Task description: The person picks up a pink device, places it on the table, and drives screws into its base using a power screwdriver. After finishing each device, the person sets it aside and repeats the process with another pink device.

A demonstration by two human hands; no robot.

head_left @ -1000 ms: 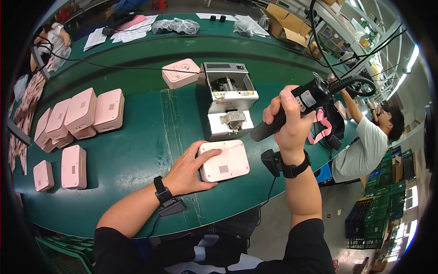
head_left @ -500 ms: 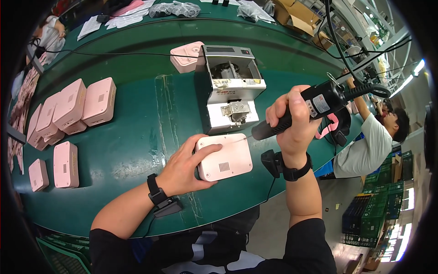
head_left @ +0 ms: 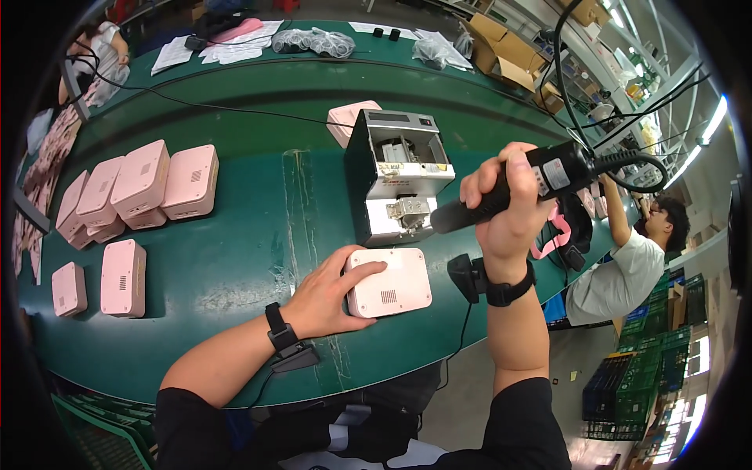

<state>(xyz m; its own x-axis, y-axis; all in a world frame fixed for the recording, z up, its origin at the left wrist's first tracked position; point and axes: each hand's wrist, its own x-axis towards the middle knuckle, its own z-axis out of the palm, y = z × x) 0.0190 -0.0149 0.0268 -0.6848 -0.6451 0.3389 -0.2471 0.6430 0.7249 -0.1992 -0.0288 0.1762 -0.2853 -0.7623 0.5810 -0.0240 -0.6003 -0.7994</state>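
My left hand [head_left: 329, 294] is closed on a pale pink plastic case [head_left: 403, 282], thumb along its near edge and a finger stretched across the top. The case lies flat on the green table, with a small slotted grille and corner screw holes facing up. My right hand [head_left: 507, 200] wraps round a black corded electric screwdriver [head_left: 560, 174], held above the table and tilted. Its nose points left, close to the front of a screw feeder machine [head_left: 399, 176]; the bit is hard to make out. The machine stands just beyond the case.
Several pink cases [head_left: 141, 176] are piled at the left, with two more [head_left: 123, 278] nearer. Another pink case [head_left: 345, 117] sits behind the feeder. A cable crosses the table. At the right a person [head_left: 619, 274] sits near a pink strap [head_left: 554, 235]; green crates [head_left: 627, 392] stand below.
The screwdriver's nose has drawn away from the case toward the feeder's front. My left hand still holds the case. The whole view has shifted slightly.
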